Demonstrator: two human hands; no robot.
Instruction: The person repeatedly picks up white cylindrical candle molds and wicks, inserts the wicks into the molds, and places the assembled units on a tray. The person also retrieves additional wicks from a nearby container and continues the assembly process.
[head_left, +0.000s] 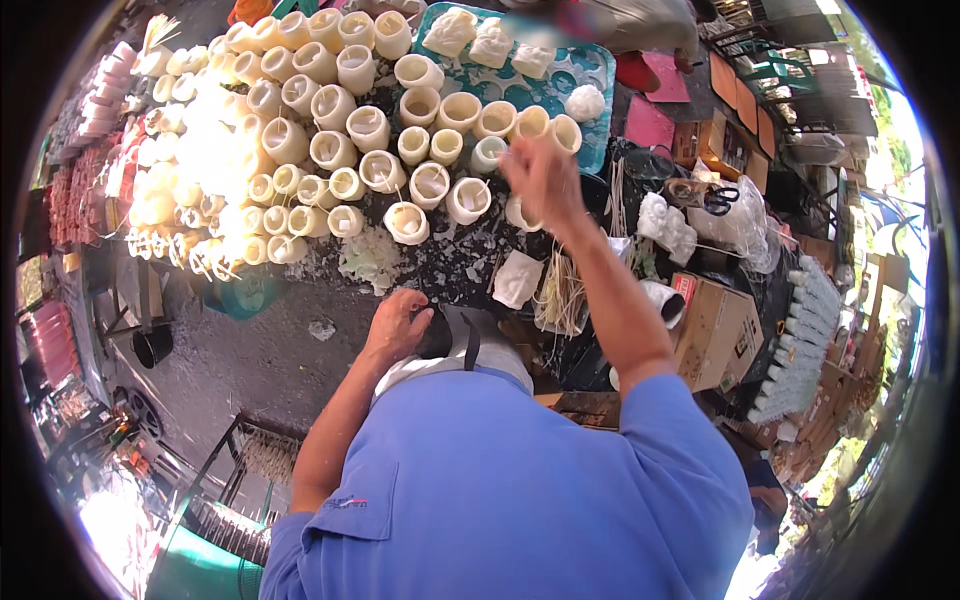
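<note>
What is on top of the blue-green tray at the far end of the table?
On the teal tray sit white moulded blocks and a white ball. Its round hollows look empty. The near edge hides behind cream cups.

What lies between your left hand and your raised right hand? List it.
In the head view, between the left hand and the right hand lies dark tabletop strewn with pale wax scraps, and a cream wax cup by its upper edge.

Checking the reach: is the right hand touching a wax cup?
Cannot tell. In the head view the right hand overlaps the row of wax cups near the teal tray, but blur hides any contact.
</note>
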